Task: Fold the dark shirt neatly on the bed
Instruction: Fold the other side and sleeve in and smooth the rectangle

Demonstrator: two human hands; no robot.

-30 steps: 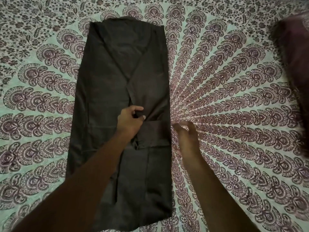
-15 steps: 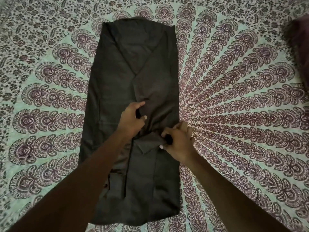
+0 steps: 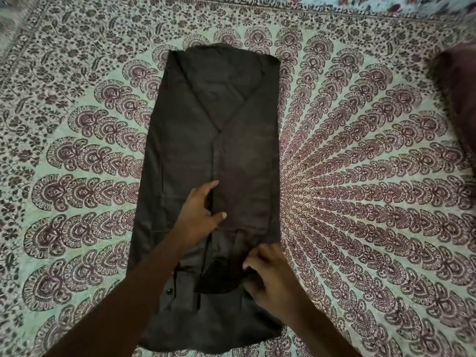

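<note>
The dark shirt (image 3: 219, 119) lies flat on the bed as a long narrow rectangle, collar end far from me, with both sides folded in to meet along the middle. My left hand (image 3: 201, 215) rests on the shirt's middle, forefinger and thumb spread either side of the centre fold, pressing it down. My right hand (image 3: 268, 276) is at the shirt's right edge nearer to me, fingers curled, pinching the end of the folded-in sleeve (image 3: 221, 274). Two buttons show by my left forearm.
The patterned bedspread (image 3: 360, 202) covers the whole bed around the shirt. A blurred dark reddish cloth or pillow (image 3: 461, 104) sits at the right edge. A strip of floral fabric (image 3: 425, 3) runs along the top right.
My right hand came in from the bedspread, took hold of the sleeve end and drew it down toward me. My left hand stayed on the shirt's middle.
</note>
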